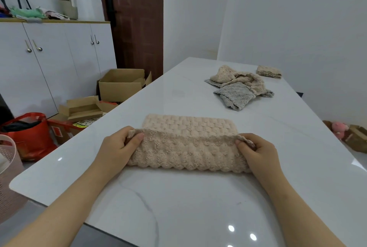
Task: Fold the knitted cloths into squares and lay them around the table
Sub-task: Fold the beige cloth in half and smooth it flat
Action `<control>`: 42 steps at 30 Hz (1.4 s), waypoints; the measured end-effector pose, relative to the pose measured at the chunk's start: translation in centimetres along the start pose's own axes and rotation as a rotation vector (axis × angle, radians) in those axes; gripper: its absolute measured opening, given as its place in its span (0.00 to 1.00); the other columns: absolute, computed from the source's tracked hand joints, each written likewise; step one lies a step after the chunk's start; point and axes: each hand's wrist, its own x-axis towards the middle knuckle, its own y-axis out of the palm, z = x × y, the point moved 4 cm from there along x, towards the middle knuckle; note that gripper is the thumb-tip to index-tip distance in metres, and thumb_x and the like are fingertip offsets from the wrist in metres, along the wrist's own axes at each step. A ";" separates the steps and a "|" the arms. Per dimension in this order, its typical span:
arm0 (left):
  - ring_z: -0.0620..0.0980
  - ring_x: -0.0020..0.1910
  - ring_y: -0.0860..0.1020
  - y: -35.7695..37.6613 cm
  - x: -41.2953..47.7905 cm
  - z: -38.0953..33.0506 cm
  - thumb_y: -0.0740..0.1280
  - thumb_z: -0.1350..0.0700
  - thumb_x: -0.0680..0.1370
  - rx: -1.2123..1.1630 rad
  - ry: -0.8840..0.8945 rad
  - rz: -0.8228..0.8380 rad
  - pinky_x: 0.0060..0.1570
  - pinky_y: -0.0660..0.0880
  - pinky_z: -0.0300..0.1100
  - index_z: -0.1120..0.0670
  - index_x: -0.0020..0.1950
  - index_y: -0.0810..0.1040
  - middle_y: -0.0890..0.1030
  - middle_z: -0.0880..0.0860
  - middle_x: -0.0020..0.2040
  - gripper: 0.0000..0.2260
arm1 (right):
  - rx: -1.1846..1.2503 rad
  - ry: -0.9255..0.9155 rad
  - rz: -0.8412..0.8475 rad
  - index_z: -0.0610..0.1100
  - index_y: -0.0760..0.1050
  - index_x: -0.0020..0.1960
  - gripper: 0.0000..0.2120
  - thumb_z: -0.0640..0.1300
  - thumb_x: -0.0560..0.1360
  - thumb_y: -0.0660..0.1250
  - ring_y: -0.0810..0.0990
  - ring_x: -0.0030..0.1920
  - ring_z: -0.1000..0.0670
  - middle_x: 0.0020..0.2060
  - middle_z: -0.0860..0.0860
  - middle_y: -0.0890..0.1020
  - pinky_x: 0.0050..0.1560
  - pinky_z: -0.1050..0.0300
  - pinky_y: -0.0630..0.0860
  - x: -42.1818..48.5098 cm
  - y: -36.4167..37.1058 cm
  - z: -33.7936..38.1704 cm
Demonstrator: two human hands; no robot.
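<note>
A beige knitted cloth [188,145] lies on the white marble table [178,197] in front of me, its near half lifted and doubled toward the far half. My left hand [119,147] pinches the cloth's left corner between thumb and fingers. My right hand [256,149] pinches the right corner the same way. Farther back on the table sits a loose heap of beige and grey cloths [238,87]. Behind that heap, near the wall, rests a folded beige cloth [269,72].
Left of the table the floor holds cardboard boxes [121,83], a red bag [27,133] and a pink perforated basket [8,177]. White cabinets [49,64] and a brown door [137,18] stand behind. A pink toy [340,128] lies on the floor at right.
</note>
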 end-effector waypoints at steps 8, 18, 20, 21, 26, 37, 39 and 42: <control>0.49 0.29 0.64 -0.2 1.6 -0.5 0.67 0.53 0.76 -0.015 -0.103 -0.081 0.31 0.61 0.41 0.62 0.33 0.67 0.67 0.56 0.28 0.17 | 0.017 0.021 -0.084 0.50 0.78 0.38 0.09 0.38 0.73 0.68 0.74 0.36 0.55 0.36 0.50 0.82 0.40 0.66 0.70 0.6 -0.1 0.2; 0.49 0.30 0.66 2.2 8.4 0.2 0.66 0.51 0.76 0.188 -0.165 0.002 0.31 0.59 0.44 0.59 0.33 0.67 0.69 0.54 0.30 0.17 | -0.160 0.106 -0.054 0.40 0.80 0.45 0.07 0.44 0.73 0.69 0.78 0.44 0.47 0.40 0.45 0.83 0.49 0.52 0.73 6.3 0.9 0.4; 0.49 0.30 0.67 2.5 9.4 0.6 0.66 0.51 0.76 0.210 -0.169 0.007 0.31 0.60 0.43 0.59 0.33 0.67 0.69 0.54 0.30 0.17 | -0.194 0.102 -0.049 0.41 0.80 0.46 0.07 0.45 0.74 0.68 0.76 0.43 0.49 0.40 0.46 0.82 0.47 0.54 0.71 7.3 1.0 0.3; 0.48 0.30 0.67 2.6 9.9 0.7 0.65 0.51 0.77 0.217 -0.173 0.007 0.31 0.60 0.43 0.59 0.34 0.68 0.70 0.54 0.30 0.16 | -0.210 0.098 -0.047 0.41 0.80 0.46 0.07 0.45 0.74 0.68 0.76 0.42 0.50 0.39 0.47 0.81 0.46 0.55 0.70 7.8 1.1 0.2; 0.49 0.32 0.68 3.6 10.4 1.9 0.65 0.50 0.77 0.256 -0.201 -0.018 0.29 0.60 0.40 0.54 0.30 0.65 0.70 0.52 0.29 0.18 | -0.353 0.081 -0.035 0.45 0.80 0.47 0.07 0.48 0.75 0.67 0.75 0.42 0.49 0.38 0.49 0.80 0.42 0.57 0.68 9.6 2.6 -1.0; 0.53 0.49 0.74 4.5 10.5 4.3 0.65 0.45 0.75 0.438 -0.200 0.006 0.42 0.69 0.44 0.51 0.49 0.79 0.79 0.50 0.44 0.11 | -0.595 0.079 -0.005 0.44 0.80 0.44 0.09 0.50 0.73 0.68 0.76 0.51 0.38 0.43 0.45 0.83 0.49 0.48 0.73 9.9 3.6 -4.2; 0.57 0.55 0.73 4.6 10.7 4.5 0.64 0.45 0.76 0.465 -0.187 0.036 0.49 0.70 0.47 0.49 0.51 0.79 0.79 0.49 0.48 0.11 | -0.611 0.101 0.011 0.45 0.79 0.43 0.08 0.49 0.73 0.67 0.76 0.52 0.40 0.43 0.46 0.82 0.48 0.50 0.72 10.0 3.6 -4.3; 0.54 0.56 0.72 5.0 10.6 4.3 0.61 0.45 0.77 0.490 -0.196 0.115 0.51 0.65 0.46 0.48 0.47 0.79 0.78 0.46 0.43 0.10 | -0.612 0.124 0.064 0.50 0.74 0.42 0.05 0.50 0.74 0.66 0.76 0.53 0.42 0.40 0.48 0.79 0.51 0.51 0.71 10.0 3.8 -4.1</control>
